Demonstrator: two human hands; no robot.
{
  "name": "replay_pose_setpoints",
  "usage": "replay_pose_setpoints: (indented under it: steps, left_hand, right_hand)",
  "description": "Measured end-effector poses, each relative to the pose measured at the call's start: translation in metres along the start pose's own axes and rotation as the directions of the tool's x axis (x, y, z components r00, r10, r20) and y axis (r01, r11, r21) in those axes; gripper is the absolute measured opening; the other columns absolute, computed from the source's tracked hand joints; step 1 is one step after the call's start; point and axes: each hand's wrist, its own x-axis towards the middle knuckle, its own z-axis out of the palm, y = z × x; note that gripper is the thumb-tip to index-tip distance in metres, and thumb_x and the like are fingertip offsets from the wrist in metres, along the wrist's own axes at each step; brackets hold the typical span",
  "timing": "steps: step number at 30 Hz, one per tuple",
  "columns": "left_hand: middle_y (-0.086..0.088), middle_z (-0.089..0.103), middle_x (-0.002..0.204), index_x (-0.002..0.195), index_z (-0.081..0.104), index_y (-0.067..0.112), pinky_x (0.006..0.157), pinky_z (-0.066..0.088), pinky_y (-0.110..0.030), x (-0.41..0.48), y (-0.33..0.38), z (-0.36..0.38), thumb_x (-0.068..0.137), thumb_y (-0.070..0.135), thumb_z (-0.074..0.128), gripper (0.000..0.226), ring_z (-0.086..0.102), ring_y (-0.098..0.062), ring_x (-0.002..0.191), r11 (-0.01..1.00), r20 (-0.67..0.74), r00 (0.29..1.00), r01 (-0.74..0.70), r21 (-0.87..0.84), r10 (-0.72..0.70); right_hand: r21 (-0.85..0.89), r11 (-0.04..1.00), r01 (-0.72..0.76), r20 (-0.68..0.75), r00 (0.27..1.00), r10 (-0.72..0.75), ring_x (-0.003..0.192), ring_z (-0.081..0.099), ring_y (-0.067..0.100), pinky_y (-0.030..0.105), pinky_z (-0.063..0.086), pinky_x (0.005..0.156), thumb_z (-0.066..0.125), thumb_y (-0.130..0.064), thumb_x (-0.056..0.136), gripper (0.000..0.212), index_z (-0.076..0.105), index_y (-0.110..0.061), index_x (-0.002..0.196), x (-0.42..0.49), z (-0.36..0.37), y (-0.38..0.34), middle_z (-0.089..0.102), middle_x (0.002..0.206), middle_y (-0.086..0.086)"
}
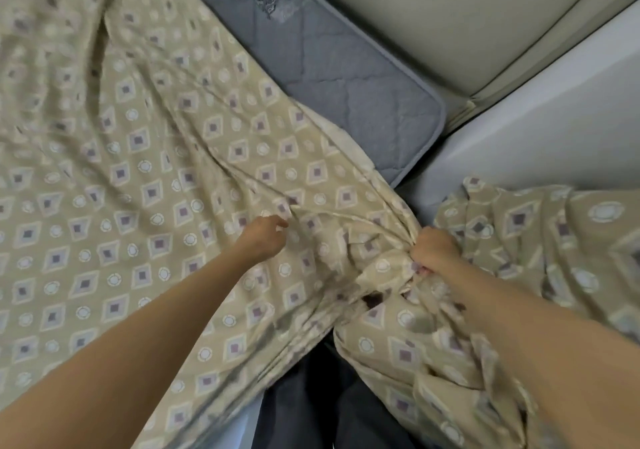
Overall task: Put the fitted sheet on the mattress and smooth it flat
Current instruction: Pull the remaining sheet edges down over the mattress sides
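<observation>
The grey quilted mattress [346,78] carries a patterned sheet [138,171], seemingly rumpled, one corner uncovered.

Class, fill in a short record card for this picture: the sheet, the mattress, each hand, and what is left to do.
sheet: beige fitted sheet, diamond and circle print, wrinkled, lying over most of the bed
mattress: grey quilted mattress, one corner uncovered
left hand: left hand on the sheet, fingers curled; whether it pinches cloth is unclear
right hand: right hand grips a bunched part of the sheet
left to do: cover the bare corner, smooth the wrinkles
</observation>
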Motion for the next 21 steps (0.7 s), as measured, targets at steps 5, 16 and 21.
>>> replay_pose_setpoints:
  steps: [5, 16, 21]
  left_hand:
    - [-0.013, 0.043, 0.146, 0.137, 0.049, 0.010, 0.106, 0.034, -0.030, 0.012, 0.042, 0.015, 0.098, 0.008, 0.031, 0.044, 0.041, -0.029, 0.133, 0.991, 0.091, 0.995, -0.061, 0.121, 0.050]
    - [-0.017, 0.063, 0.116, 0.117, 0.062, 0.004, 0.077, 0.046, -0.032, 0.032, 0.058, 0.006, 0.095, 0.016, 0.037, 0.036, 0.061, -0.033, 0.102, 0.996, -0.129, 0.992, 0.021, 0.091, -0.009]
    - [-0.013, 0.061, 0.124, 0.118, 0.063, 0.010, 0.090, 0.045, -0.033, 0.042, 0.056, -0.016, 0.092, 0.013, 0.042, 0.034, 0.057, -0.030, 0.112, 0.999, -0.197, 0.979, 0.051, 0.018, -0.046]
  right_hand:
    - [0.622, 0.754, -0.211, 0.080, 0.975, 0.207, 0.119, 0.054, 0.038, 0.041, 0.054, 0.086, 0.065, -0.006, 0.083, 0.061, 0.036, 0.000, 0.137, 0.022, 0.004, 0.005, 0.048, 0.135, 0.015]
    - [0.530, 0.746, 0.403, -0.404, 0.894, -0.195, 0.126, 0.045, 0.029, 0.037, 0.038, 0.103, 0.047, -0.019, 0.095, 0.039, 0.049, -0.014, 0.134, 0.034, -0.046, -0.038, 0.045, 0.139, 0.009]
    - [0.439, 0.805, 0.399, -0.205, 0.917, -0.343, 0.142, 0.022, 0.029, 0.044, 0.026, 0.112, 0.048, -0.036, 0.096, 0.066, 0.015, -0.021, 0.152, 0.048, -0.078, -0.090, 0.028, 0.154, 0.004]
